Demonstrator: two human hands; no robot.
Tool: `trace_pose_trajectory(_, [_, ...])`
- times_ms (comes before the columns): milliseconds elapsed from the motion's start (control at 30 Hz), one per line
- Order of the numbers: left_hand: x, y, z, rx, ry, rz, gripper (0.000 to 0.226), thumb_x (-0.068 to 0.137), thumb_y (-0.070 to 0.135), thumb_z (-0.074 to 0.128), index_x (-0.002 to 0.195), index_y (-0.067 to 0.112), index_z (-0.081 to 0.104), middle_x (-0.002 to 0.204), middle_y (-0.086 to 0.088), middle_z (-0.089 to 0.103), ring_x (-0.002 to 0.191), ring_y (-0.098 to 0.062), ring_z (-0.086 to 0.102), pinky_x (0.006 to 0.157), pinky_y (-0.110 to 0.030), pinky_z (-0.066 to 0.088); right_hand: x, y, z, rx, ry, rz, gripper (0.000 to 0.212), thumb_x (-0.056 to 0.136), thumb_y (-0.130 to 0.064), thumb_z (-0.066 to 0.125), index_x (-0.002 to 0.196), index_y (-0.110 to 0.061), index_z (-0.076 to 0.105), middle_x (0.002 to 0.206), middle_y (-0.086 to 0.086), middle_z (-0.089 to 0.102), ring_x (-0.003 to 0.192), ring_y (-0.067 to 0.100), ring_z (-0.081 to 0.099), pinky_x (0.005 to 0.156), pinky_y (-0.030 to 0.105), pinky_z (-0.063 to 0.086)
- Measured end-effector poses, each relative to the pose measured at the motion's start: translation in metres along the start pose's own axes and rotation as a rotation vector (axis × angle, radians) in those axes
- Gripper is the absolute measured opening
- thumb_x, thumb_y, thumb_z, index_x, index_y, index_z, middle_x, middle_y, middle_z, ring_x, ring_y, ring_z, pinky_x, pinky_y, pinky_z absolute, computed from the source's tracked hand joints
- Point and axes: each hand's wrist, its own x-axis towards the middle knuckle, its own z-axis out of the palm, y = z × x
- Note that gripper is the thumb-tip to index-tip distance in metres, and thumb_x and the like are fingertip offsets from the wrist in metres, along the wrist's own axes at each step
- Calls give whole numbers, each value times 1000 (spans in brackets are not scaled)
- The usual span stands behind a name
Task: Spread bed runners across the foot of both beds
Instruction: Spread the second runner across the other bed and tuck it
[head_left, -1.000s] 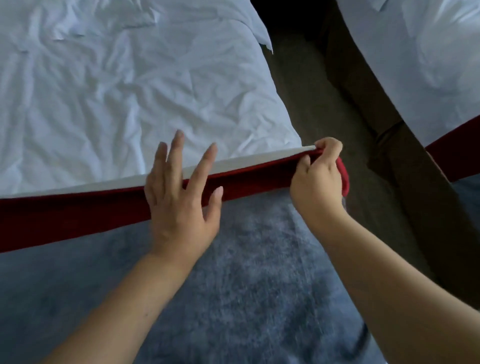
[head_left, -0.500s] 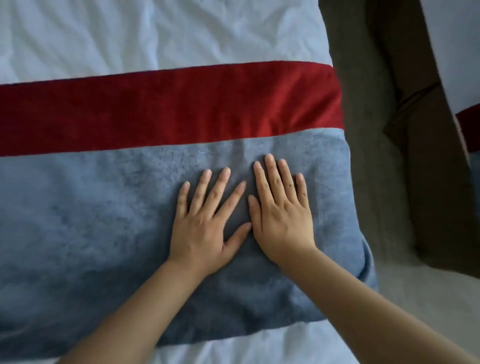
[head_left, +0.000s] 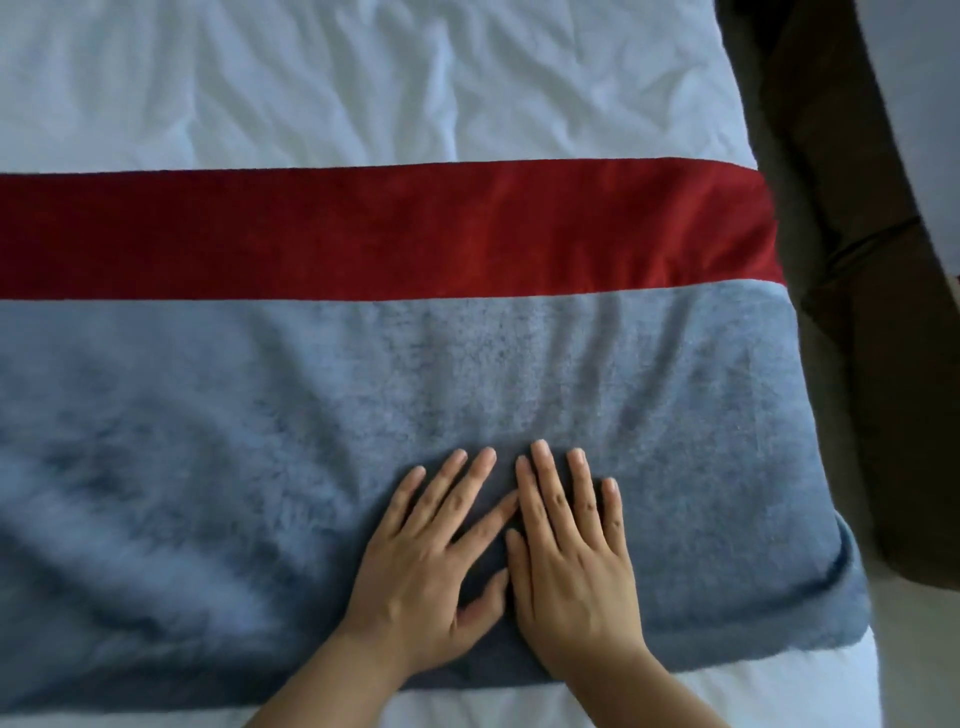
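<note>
While both palms lay flat with fingers spread, the left hand (head_left: 423, 564) touching the right hand (head_left: 569, 558) on the blue-and-red bed runner (head_left: 467, 353) across the bed's (head_left: 363, 78) foot, uneven pressing risked dragging fresh ripples toward the overhanging edge.

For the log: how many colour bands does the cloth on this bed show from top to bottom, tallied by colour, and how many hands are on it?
White sheet bands: 2 (above the runner, and a strip below it)
Red band: 1
Blue-grey band: 1
Hands flat on the blue-grey band: 2, left hand and right hand
Total: 4 bands, 2 hands
</note>
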Motion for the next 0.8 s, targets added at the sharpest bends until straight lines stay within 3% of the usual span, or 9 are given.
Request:
trace_pose_trajectory(267, [-84, -109, -36, 23, 38, -188, 67, 98, 58, 42, 160, 35, 30, 172, 0, 15, 158, -20, 15, 123, -54, 21, 39, -135, 32, -9, -46, -127, 56, 104, -33, 30, 157, -14, 29, 167, 2, 17, 155, 25, 9, 123, 51, 14])
trace_pose_trajectory(533, [-197, -232, -77, 48, 79, -345, 70, 98, 67, 37, 160, 35, 30, 171, 1, 19, 156, -21, 20, 121, -58, 23, 57, -285, 60, 23, -131, -285, 59, 104, -42, 31, 157, -16, 29, 167, 1, 18, 155, 25, 8, 121, 50, 14])
trace_pose_trajectory(667, [-248, -275, -88, 76, 61, -306, 82, 90, 77, 45, 159, 34, 32, 170, -5, 21, 156, -29, 22, 117, -66, 24, 47, -338, 73, 41, -148, -462, 59, 101, -43, 40, 154, -16, 37, 165, 3, 23, 154, 26, 15, 118, 51, 20])
trace_pose_trajectory(800, [-278, -297, -92, 98, 73, -213, 100, 79, 86, 53, 160, 32, 30, 170, -3, 22, 156, -28, 21, 118, -66, 23, 39, -352, 79, 22, -118, -556, 59, 98, -49, 50, 150, -22, 45, 165, 4, 25, 153, 29, 18, 117, 53, 25])
